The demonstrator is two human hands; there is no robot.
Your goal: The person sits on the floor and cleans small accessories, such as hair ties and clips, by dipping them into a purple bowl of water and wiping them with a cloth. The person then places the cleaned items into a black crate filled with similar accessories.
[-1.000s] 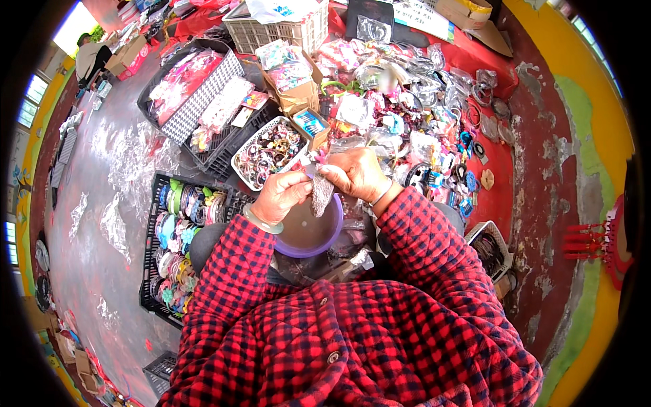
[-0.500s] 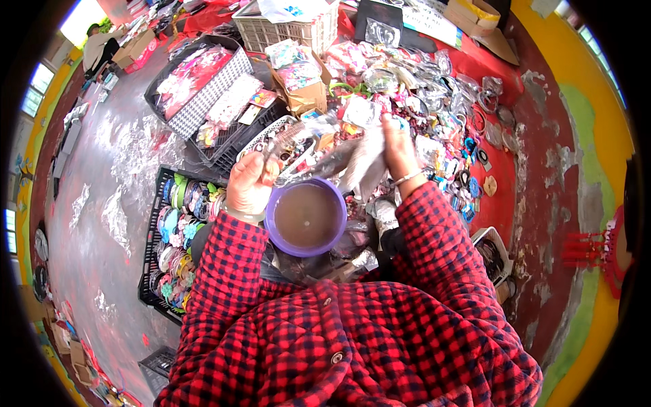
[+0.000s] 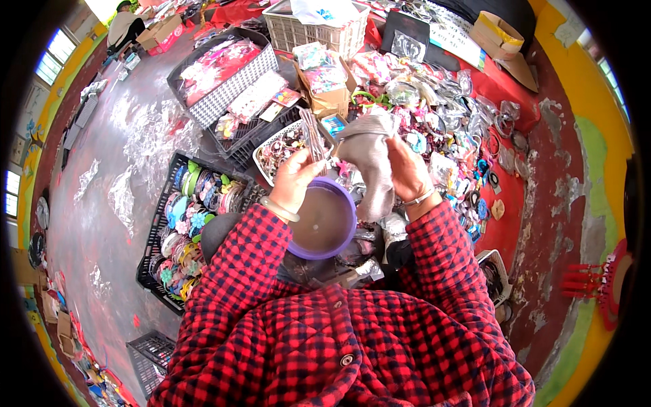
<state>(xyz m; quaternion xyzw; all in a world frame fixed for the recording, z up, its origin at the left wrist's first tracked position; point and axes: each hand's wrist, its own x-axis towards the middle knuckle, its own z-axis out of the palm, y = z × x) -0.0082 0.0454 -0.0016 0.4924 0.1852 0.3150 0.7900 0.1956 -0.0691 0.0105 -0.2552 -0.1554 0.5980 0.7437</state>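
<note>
Closed around a bundle of thin, greyish-brown bands (image 3: 312, 138), my left hand (image 3: 296, 180) is above the left rim of a purple basin (image 3: 352, 224). Cloudy brownish water (image 3: 319, 220) fills much of the basin, with a small pale spot at its middle. A damp-looking grey-beige cloth (image 3: 374, 173) hangs from my right hand (image 3: 409, 171), its lower end beside the basin's right rim. My right fingers are partly hidden behind the cloth. The top of the cloth lies close to the bundle; whether they touch, I cannot tell.
A black crate (image 3: 161, 288) of colourful headbands stands at left. Ahead are a white basket (image 3: 260, 161), patterned crate (image 3: 237, 85), open cardboard box (image 3: 327, 102) and beige crate (image 3: 352, 37). Packaged hair accessories (image 3: 434, 115) heap on red cloth at right. A person (image 3: 124, 28) sits far left.
My hands have come closer together, the left one moving right and over the basin's rim. The cloth, blurred and spread before, now hangs bunched. The whole view has shifted slightly.
</note>
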